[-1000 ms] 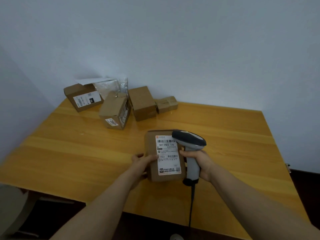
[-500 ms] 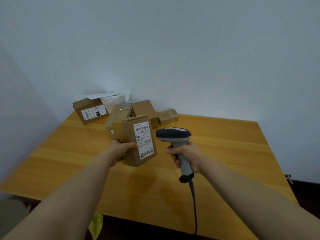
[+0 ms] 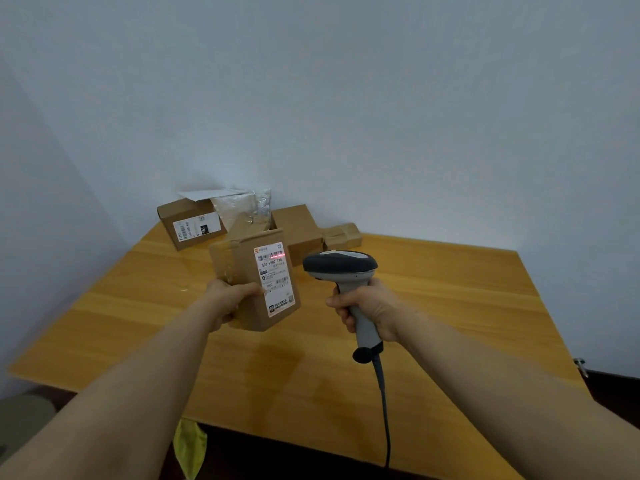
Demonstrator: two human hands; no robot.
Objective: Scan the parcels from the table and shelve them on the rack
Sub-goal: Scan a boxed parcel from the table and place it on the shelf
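Holding a small brown cardboard parcel [image 3: 239, 271] upright above the yellow wooden table [image 3: 433, 306], I turn its white shipping label [image 3: 276, 279] toward the grey handheld barcode scanner [image 3: 341, 266] so that the red scan line [image 3: 278, 255] falls across the top barcode. My left hand [image 3: 228, 301] grips the box at its lower left side, thumb on the front face. My right hand [image 3: 369, 308] is wrapped round the scanner's handle, just beside the parcel. More brown cardboard boxes [image 3: 301, 230] wait at the table's far corner.
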